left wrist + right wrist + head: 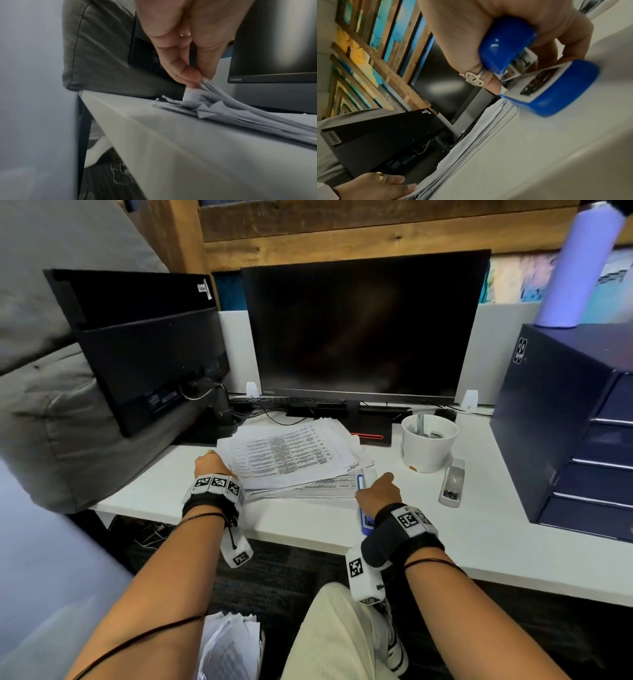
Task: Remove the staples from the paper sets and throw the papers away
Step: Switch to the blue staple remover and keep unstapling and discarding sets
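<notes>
A loose stack of printed papers (291,460) lies on the white desk (445,529) in front of the monitor. My left hand (212,465) pinches the stack's near left corner, lifting the top sheets (223,97) between thumb and fingers. My right hand (378,491) grips a blue and white stapler-like tool (363,505) at the stack's right edge. In the right wrist view the tool (539,75) stands with its two blue halves apart, its lower half resting on the desk beside the papers (479,135).
A dark monitor (359,326) stands behind the stack, another monitor's back (147,347) to the left. A white cup (428,443) and a grey stapler (452,482) sit right of the papers, then a dark blue drawer box (565,422). Crumpled papers (233,645) lie below the desk.
</notes>
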Tool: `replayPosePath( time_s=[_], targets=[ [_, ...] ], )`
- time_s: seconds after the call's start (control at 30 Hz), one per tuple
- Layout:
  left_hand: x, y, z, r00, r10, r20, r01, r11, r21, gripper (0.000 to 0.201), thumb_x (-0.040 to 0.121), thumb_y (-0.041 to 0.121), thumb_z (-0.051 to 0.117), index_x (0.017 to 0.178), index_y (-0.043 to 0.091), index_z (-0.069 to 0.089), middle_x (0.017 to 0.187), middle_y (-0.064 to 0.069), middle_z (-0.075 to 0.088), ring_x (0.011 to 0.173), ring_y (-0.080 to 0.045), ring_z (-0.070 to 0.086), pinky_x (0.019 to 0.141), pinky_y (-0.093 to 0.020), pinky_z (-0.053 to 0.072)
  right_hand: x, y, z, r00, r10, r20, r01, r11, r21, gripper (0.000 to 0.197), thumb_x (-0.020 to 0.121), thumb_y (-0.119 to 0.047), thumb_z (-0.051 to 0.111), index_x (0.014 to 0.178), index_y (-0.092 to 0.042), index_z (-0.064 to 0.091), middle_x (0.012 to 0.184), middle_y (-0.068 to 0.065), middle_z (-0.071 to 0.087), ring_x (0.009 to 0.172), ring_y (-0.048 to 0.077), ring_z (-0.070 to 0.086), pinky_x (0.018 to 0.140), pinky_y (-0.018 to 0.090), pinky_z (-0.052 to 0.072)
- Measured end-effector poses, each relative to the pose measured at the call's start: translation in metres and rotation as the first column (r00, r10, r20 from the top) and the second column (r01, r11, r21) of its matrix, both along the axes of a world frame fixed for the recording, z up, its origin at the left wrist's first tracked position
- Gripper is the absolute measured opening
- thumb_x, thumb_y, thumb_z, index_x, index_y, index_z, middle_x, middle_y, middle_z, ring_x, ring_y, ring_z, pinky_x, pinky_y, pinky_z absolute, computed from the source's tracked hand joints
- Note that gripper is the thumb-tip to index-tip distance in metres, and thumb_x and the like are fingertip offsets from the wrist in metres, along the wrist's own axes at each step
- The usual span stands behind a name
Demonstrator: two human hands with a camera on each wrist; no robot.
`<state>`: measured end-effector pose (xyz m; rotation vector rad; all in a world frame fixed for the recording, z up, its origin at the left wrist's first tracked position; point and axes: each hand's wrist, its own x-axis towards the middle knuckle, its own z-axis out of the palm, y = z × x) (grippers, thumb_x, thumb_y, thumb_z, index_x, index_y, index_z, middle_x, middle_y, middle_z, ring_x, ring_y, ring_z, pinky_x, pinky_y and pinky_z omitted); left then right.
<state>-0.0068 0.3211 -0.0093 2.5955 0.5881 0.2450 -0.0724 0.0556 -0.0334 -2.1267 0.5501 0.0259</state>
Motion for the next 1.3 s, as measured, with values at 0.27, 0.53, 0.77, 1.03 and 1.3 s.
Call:
replayPosePath(
  time_s=[0.27,0.53,0.77,1.03,1.3],
  targets=[
    [-0.028,-0.006,0.005,0.995,-0.088,-0.047,0.091,0.994,0.055,0.039,0.074,0.031,0.076,0.103,0.011,0.059,0.088,-0.002,0.06,0.083,-0.027,0.061,0.067,-0.027,0.044,-0.003,0.001,-0.006,0.999,0.019,0.042,-0.016,0.998,-0.061,0.047,0.087,-0.014,0.058,0.124,-0.002,0.032,0.125,0.021,0.053,0.113,0.037,0.054,0.089,0.036,0.044],
    [-0.042,0.006,0.038,0.99,-0.118,-0.082,0.133,0.969,0.206,0.026,0.085,0.013,0.051,0.109,0.01,0.062,0.099,-0.007,0.056,0.093,-0.028,0.056,0.078,-0.031,0.048,-0.005,-0.004,0.001,0.993,0.012,0.116,-0.035,0.979,0.2,0.058,0.086,-0.022,0.063,0.135,-0.005,0.035,0.131,0.015,0.05,0.115,0.033,0.051,0.098,0.037,0.043],
    [-0.036,0.028,0.058,0.958,0.07,0.277,-0.034,0.991,-0.131,0.024,0.092,0.008,0.044,0.111,-0.001,0.056,0.116,-0.026,0.057,0.11,-0.04,0.053,0.089,-0.037,0.04,0.0,0.01,0.031,0.958,-0.025,0.286,-0.131,0.847,0.515,0.053,0.08,-0.017,0.071,0.128,-0.011,0.049,0.125,0.011,0.059,0.108,0.032,0.058,0.095,0.048,0.048],
    [-0.066,0.052,0.047,0.914,0.087,0.397,0.005,0.975,-0.224,0.024,0.092,0.009,0.045,0.105,-0.004,0.06,0.106,-0.024,0.061,0.1,-0.038,0.055,0.08,-0.034,0.039,0.001,0.013,0.08,0.817,0.031,0.576,-0.223,0.938,0.266,0.044,0.086,-0.007,0.062,0.125,-0.007,0.042,0.114,0.009,0.049,0.099,0.021,0.047,0.081,0.029,0.041],
    [-0.089,0.043,0.019,0.896,0.045,0.441,0.186,0.864,-0.467,0.019,0.093,0.004,0.046,0.106,0.001,0.059,0.106,-0.021,0.064,0.099,-0.035,0.061,0.087,-0.044,0.05,0.005,0.032,0.101,0.824,0.305,0.478,-0.251,0.952,-0.174,0.037,0.084,-0.021,0.062,0.115,-0.012,0.043,0.109,0.011,0.059,0.105,0.036,0.052,0.096,0.047,0.039]
  ],
)
